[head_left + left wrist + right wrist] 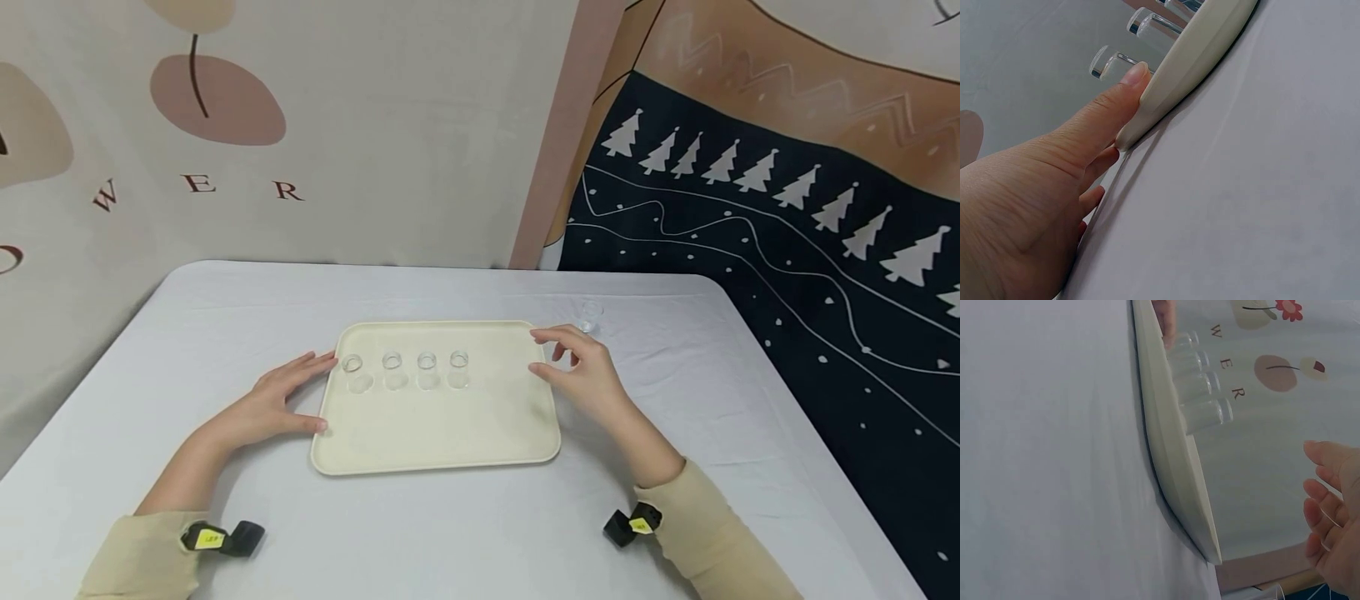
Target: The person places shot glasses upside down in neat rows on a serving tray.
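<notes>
A cream tray point(435, 433) lies on the white cloth, with several small clear glass vials point(427, 371) upright in a row across its left and middle part. My left hand point(262, 407) is spread along the tray's left edge; in the left wrist view its thumb point(1107, 112) rests on the rim close to the nearest vial point(1113, 65). Above the tray's right edge my right hand point(588, 375) hovers, fingers loosely bent and nothing between them. The right wrist view shows this hand point(1338, 506) apart from the tray and the vials point(1207, 412).
Another clear glass vial point(591, 315) stands on the table behind the right hand, off the tray. A white cloth point(450, 533) covers the table. Printed fabric hangs behind, pale point(412, 167) on the left and dark with trees point(712, 225) on the right.
</notes>
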Motion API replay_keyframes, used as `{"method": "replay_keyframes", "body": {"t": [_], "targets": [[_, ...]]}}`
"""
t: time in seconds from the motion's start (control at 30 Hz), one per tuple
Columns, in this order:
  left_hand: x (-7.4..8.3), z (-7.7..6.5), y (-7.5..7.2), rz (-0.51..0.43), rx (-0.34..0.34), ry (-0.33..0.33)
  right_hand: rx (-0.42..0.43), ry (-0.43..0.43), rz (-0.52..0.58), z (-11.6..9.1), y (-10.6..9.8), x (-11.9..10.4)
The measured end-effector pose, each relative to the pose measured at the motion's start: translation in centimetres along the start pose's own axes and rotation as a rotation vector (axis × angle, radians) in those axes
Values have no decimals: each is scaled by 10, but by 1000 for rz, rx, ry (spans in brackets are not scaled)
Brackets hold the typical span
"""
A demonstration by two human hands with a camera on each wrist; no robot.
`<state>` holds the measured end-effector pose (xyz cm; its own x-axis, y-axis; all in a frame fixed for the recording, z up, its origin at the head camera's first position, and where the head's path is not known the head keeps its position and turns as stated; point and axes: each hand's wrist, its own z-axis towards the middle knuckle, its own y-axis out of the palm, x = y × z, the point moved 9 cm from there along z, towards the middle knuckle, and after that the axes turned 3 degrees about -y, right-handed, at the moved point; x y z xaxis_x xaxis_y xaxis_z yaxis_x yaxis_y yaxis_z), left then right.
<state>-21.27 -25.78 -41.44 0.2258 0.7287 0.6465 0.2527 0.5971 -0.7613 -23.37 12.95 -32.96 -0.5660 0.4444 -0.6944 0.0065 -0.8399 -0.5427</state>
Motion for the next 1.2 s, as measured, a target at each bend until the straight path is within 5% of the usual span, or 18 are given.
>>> {"method": "replay_keyframes", "body": {"t": [0.5, 1.2], "targets": [[2, 0, 0, 2, 2, -5, 73, 87, -32, 2, -39, 25], [-1, 1, 0, 10, 5, 1, -80, 258, -12, -11, -40, 97]]}}
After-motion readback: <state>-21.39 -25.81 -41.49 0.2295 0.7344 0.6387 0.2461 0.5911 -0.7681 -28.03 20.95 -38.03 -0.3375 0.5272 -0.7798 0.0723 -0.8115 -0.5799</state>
